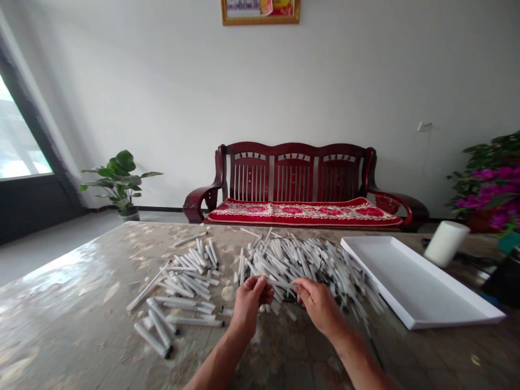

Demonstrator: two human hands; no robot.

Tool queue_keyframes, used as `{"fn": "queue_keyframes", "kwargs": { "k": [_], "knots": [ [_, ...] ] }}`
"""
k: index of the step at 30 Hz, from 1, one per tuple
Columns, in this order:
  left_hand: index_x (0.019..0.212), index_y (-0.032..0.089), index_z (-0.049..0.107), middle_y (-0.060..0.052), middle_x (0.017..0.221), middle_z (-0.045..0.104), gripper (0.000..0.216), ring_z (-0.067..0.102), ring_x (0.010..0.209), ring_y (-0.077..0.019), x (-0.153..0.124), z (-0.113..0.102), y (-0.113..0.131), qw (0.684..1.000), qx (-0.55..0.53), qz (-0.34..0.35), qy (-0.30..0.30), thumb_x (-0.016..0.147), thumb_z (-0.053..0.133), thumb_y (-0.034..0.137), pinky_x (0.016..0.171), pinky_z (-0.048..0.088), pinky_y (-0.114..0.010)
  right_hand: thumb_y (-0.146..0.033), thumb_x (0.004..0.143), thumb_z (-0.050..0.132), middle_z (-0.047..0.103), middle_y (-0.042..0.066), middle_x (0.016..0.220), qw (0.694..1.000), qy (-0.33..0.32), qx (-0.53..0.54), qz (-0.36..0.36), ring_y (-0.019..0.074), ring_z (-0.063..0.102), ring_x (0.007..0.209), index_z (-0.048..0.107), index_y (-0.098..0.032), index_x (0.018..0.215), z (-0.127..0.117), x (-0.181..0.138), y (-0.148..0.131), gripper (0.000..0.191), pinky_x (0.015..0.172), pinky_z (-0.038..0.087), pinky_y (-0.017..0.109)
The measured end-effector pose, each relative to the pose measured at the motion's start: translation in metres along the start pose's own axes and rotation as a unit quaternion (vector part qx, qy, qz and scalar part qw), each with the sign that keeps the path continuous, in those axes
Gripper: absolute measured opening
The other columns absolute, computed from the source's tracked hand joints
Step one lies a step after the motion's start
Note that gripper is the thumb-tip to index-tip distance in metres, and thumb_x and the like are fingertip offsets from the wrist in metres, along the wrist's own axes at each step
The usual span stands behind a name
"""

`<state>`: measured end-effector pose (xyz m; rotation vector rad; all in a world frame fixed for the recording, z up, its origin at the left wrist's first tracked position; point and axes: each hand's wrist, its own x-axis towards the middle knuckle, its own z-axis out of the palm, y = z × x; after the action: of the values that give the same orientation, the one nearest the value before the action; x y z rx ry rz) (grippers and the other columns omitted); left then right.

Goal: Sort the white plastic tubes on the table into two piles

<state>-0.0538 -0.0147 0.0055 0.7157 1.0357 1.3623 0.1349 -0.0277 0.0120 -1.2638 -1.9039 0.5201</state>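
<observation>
A big heap of white pens (309,260) lies on the marble-patterned table (73,319) just beyond my hands. A smaller, looser pile of white pens (182,287) spreads to the left. My left hand (249,300) is closed in a pinch on one end of a white pen (279,281). My right hand (319,303) pinches the other end of that same pen, at the near edge of the big heap. Both forearms reach in from the bottom of the view.
A shallow white tray (414,281) lies to the right of the heap, with a white cup (446,244) behind it. A red wooden bench (300,189) stands beyond the table. Potted plants stand at the far left (119,181) and right (491,184).
</observation>
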Motion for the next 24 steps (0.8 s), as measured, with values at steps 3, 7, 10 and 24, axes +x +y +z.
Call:
{"fn": "queue_keyframes", "kwargs": {
  "k": [3, 7, 10, 24],
  "knots": [
    [0.068, 0.014, 0.061, -0.001, 0.058, 0.065, 0.052, 0.060, 0.050, -0.0103, 0.000, -0.001, -0.001, 1.000, -0.003, -0.023, 0.002, 0.048, 0.087, 0.054, 0.046, 0.046, -0.019, -0.029, 0.097, 0.045, 0.072, 0.006, 0.084, 0.995, 0.024, -0.062, -0.078, 0.0188, 0.068, 0.078, 0.070, -0.021, 0.099, -0.002, 0.000, 0.003, 0.026, 0.069, 0.048, 0.025],
    [0.068, 0.014, 0.061, -0.001, 0.058, 0.065, 0.052, 0.060, 0.051, -0.0102, -0.001, -0.002, 0.002, 0.999, -0.008, -0.040, 0.000, 0.046, 0.088, 0.052, 0.046, 0.046, -0.019, -0.025, 0.097, 0.045, 0.072, 0.007, 0.090, 0.985, 0.044, -0.092, -0.141, 0.0201, 0.068, 0.086, 0.070, -0.022, 0.103, -0.001, 0.002, 0.005, 0.026, 0.076, 0.050, 0.028],
    [0.069, 0.015, 0.060, -0.001, 0.058, 0.065, 0.052, 0.060, 0.052, -0.0108, -0.002, -0.002, 0.006, 1.000, -0.001, -0.011, -0.008, 0.048, 0.087, 0.055, 0.047, 0.047, -0.020, -0.026, 0.098, 0.044, 0.071, 0.007, 0.092, 0.985, 0.060, -0.070, -0.143, 0.0204, 0.067, 0.089, 0.070, -0.023, 0.104, 0.000, 0.002, 0.004, 0.026, 0.080, 0.050, 0.029],
    [0.070, 0.016, 0.060, 0.001, 0.056, 0.061, 0.050, 0.058, 0.048, -0.0119, -0.001, 0.003, 0.010, 0.995, 0.065, 0.064, -0.048, 0.055, 0.080, 0.059, 0.044, 0.044, -0.021, -0.041, 0.099, 0.042, 0.066, 0.001, 0.064, 0.998, -0.044, -0.055, 0.000, 0.0159, 0.062, 0.063, 0.068, -0.021, 0.078, -0.004, -0.003, -0.011, 0.039, 0.058, 0.038, 0.023]
  ]
}}
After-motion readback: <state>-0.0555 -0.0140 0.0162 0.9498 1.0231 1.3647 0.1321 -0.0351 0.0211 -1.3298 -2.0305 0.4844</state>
